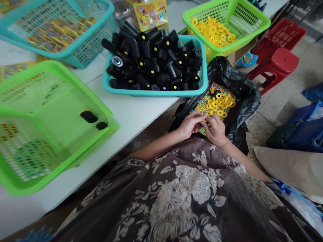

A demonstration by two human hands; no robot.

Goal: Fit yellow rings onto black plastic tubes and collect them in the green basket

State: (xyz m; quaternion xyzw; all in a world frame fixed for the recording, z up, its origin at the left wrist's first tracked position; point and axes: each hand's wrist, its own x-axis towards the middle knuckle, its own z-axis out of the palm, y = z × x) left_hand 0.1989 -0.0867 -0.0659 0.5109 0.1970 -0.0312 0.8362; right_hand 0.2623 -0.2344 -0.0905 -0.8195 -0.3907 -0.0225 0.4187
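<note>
My left hand (189,124) and my right hand (215,129) meet over the near edge of a container lined with a black plastic bag (246,89). Their fingers pinch a small yellow piece, mostly hidden between the fingertips. Beneath and just beyond them, yellow rings (221,103) lie on many small coloured beads (202,106) inside the bag. On the table, a teal basket (153,92) heaped with black cylinders (161,57), some with yellow dots, stands to the left of the bag.
A green basket (227,50) of yellow rings stands beyond the bag. At left are a green basket (85,148) with two black pieces and a teal basket (83,55) of packets. A yellow box (148,15) sits behind. A red stool (282,62) is at right.
</note>
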